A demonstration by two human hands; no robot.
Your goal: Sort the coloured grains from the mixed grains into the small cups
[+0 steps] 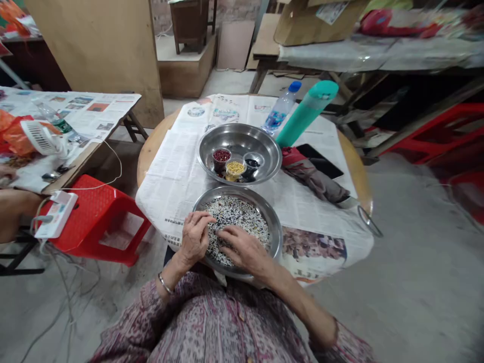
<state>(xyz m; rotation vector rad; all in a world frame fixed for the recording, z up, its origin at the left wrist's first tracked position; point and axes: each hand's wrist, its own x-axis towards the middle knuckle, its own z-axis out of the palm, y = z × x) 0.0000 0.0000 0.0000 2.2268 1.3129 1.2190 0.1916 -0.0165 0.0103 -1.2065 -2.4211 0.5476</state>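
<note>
1. Steel is the material of the two round basins on the table: the near basin (275, 229) holds a spread of mixed black and white grains (242, 214), and the far basin (242, 138) holds three small cups.
2. Of the three cups, one is filled with red beans (221, 155), one with yellow beans (235, 168), and one with black beans (251, 163).
3. The left hand (194, 237) rests at the near-left rim of the near basin, its fingertips pinched together on the grains; whether a grain is caught between them cannot be told.
4. The right hand (244, 249) lies flat over the grains at the near edge, fingers loosely extended and pointing left, grasping nothing visible.
5. One metal bangle (165, 284) circles the left wrist.
6. Newspaper sheets (174, 171) cover the round wooden table (149, 148) under both basins.
7. Behind the far basin lean two bottles: one clear water bottle (282, 108) with a blue cap and one teal flask (306, 113).
8. One folded umbrella (313, 176) lies to the right of the far basin, touching one dark phone (321, 161).
9. One red plastic stool (98, 217) stands to the left of the table.
</note>
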